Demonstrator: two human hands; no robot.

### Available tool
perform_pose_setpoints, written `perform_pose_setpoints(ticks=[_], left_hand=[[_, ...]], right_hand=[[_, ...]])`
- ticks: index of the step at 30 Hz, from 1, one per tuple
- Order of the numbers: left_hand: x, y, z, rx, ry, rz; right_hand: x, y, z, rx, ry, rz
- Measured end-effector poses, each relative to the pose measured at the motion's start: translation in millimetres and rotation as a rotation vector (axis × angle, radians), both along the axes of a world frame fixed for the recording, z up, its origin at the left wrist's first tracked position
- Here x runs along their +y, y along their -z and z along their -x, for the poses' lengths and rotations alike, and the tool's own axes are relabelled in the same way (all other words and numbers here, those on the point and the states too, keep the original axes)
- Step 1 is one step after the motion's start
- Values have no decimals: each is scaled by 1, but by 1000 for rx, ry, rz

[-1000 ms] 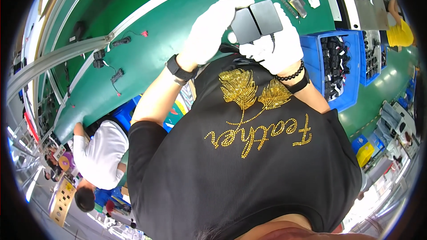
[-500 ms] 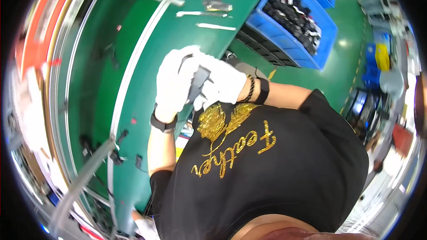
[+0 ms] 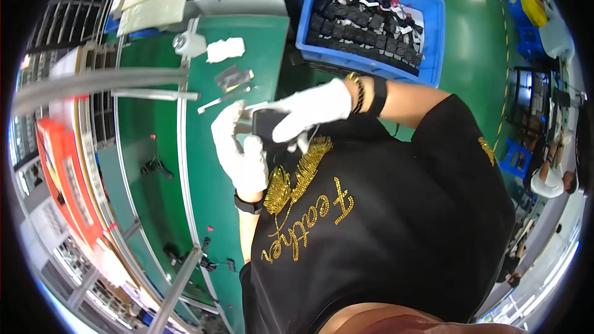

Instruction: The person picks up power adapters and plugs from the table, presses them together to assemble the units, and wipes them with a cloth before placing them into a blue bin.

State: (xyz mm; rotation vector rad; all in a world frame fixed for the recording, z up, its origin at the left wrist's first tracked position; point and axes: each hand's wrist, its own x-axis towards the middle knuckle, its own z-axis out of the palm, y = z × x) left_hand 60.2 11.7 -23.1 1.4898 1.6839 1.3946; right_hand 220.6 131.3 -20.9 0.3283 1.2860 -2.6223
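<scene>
Both my hands wear white gloves and meet just in front of my chest, over the edge of a green bench. A small black box-shaped device is gripped in my right hand, its fingers wrapped over the top and near side. My left hand is beside the device's left end, thumb and fingers spread apart around a gap. Whether a left fingertip touches the device is hard to make out. A thin pale cord or strip hangs below my right fingers.
On the green bench lie a slim white-and-dark tool, a dark flat packet, a white cloth and a translucent bottle. A blue crate full of black cabled devices stands beyond my right hand. Metal frame bars border the bench.
Both hands were closed together around the device; now my left hand has spread away from it while my right keeps hold. The device is turned, and the whole view has swung.
</scene>
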Motion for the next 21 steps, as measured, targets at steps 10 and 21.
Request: perform_pose_setpoints(ticks=[10,21], left_hand=[[80,16,-51,106,64,213],[90,34,-69,365,129,472]], right_hand=[[187,-23,-184,-309,66,-1396],[231,161,-295,-436,-498,-2126]])
